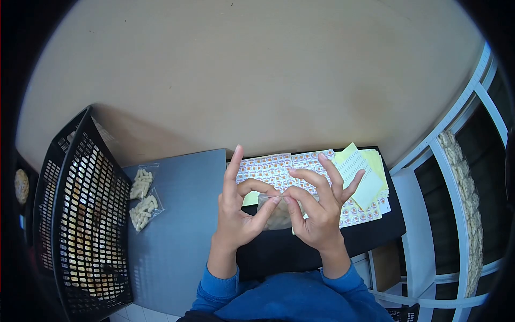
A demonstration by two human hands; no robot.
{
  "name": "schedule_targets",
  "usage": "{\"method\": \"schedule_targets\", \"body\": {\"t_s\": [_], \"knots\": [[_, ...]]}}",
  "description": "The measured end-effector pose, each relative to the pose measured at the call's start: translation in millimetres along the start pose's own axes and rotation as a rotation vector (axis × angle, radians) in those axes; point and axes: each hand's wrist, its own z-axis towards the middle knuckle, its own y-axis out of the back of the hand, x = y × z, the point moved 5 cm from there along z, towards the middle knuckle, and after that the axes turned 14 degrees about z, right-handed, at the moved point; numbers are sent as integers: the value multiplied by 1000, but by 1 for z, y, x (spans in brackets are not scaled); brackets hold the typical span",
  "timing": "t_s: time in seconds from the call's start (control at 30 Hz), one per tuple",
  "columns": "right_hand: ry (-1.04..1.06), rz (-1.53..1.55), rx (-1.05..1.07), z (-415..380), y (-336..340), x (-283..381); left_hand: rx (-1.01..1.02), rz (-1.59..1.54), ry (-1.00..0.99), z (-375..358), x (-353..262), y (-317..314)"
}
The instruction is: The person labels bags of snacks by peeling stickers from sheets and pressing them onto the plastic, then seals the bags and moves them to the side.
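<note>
Between my two hands is a small clear plastic bag [276, 219] with pale pieces inside, hanging over the dark table. My left hand [235, 213] pinches its top edge between thumb and index finger, the other fingers raised. Close beside it, my right hand [317, 216] pinches the same edge, with its remaining fingers spread. My right hand partly covers the bag. Behind both hands lie sheets of small round printed stickers [264, 167].
Yellow backing sheets [371, 185] lie at the right of the black table [257, 255]. Two filled plastic bags [144, 212] rest on the grey tabletop [179, 225]. A black basket [92, 198] stands at the left edge. White shelving [421, 225] rises on the right.
</note>
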Motion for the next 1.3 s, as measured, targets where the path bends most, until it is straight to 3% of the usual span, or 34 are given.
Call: {"method": "schedule_targets", "body": {"t_s": [0.17,0.5,0.57,0.7,0.8,0.87,0.93,0.97,1.03,1.07,1.13,1.2,1.23,1.3], "knots": [[-15,-43,-2,-1,-5,-1,-5,95,-51,1,-1,0],[-155,163,120,4,4,-21,40,-63,142,4,8,6],[-392,766,-142,-2,7,-44,-55,-207,277,4,15,13],[-630,1057,47,-27,-18,-68,-45,-258,306,6,19,14],[-669,1173,-101,-31,-28,-69,-153,-425,232,8,28,3],[-703,1235,-177,-29,-33,-69,-106,-439,251,6,30,4],[-770,1347,-200,-26,-36,-70,168,-266,317,3,39,4],[-772,1346,-198,-28,-41,-79,79,-276,350,4,42,11],[-589,958,-137,-40,-53,-107,64,-311,394,3,52,25],[-590,957,-137,-51,-61,-116,52,-343,433,2,58,31],[-272,254,360,-71,-86,-115,117,-358,471,-3,69,27],[-200,164,566,-97,-110,-119,619,17,421,-22,73,3],[-96,86,509,-101,-116,-119,774,48,383,-32,72,-13],[-149,189,533,-114,-130,-137,1099,106,385,-63,77,-55]]}}
